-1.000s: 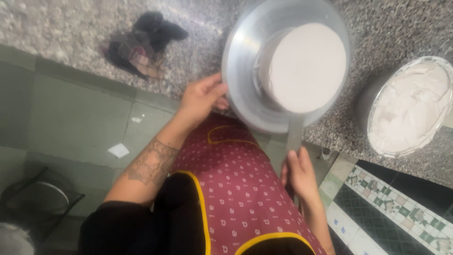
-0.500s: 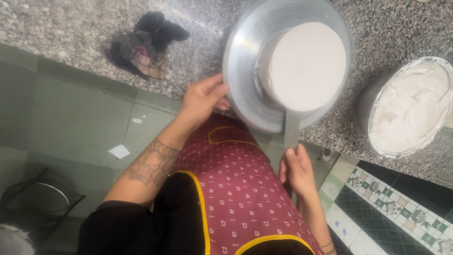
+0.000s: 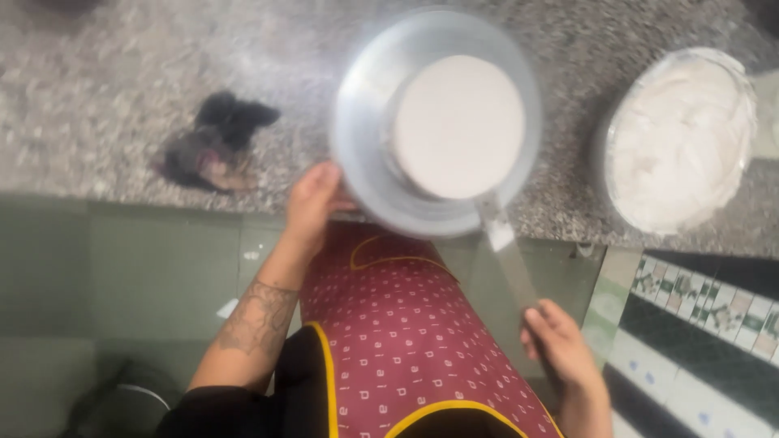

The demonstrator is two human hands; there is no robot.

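I see the white cake (image 3: 458, 126) sitting on the round metal turntable (image 3: 365, 122) in the upper centre of the frame, on the speckled counter (image 3: 122, 97). My left hand (image 3: 312, 203) has its fingers curled on the turntable's lower left rim. My right hand (image 3: 560, 341), lower right, is clamped on a long spatula (image 3: 503, 251) whose blade reaches the cake's side. A bowl of white cream (image 3: 682, 138) sits at the upper right.

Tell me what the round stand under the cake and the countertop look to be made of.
Round stand: likely metal, perhaps aluminium; dull silver-grey with a soft sheen, blurred here. Countertop: looks like polished granite or similar stone; speckled grey, black and white grain. The left hand touches the stand's rim.
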